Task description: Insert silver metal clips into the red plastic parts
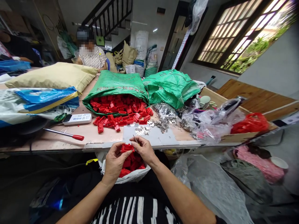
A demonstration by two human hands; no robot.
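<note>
My left hand (115, 161) is closed around a small red plastic part (126, 147), held just in front of the table edge. My right hand (144, 149) pinches a thin metal piece (135, 139) against that part. Below both hands a white bag (133, 176) in my lap holds several more red parts. On the table ahead, a green sack (116, 85) spills a heap of red plastic parts (121, 113). Beside it lies a pile of small silvery metal pieces (163, 116), some scattered on a grey sheet (151, 134).
A white remote (77, 119) and a red-handled tool (66, 134) lie at the left of the table. A second green sack (171, 87), clear plastic bags (210, 121) and a red bag (251, 123) crowd the right. Another person (90, 51) sits at the far side.
</note>
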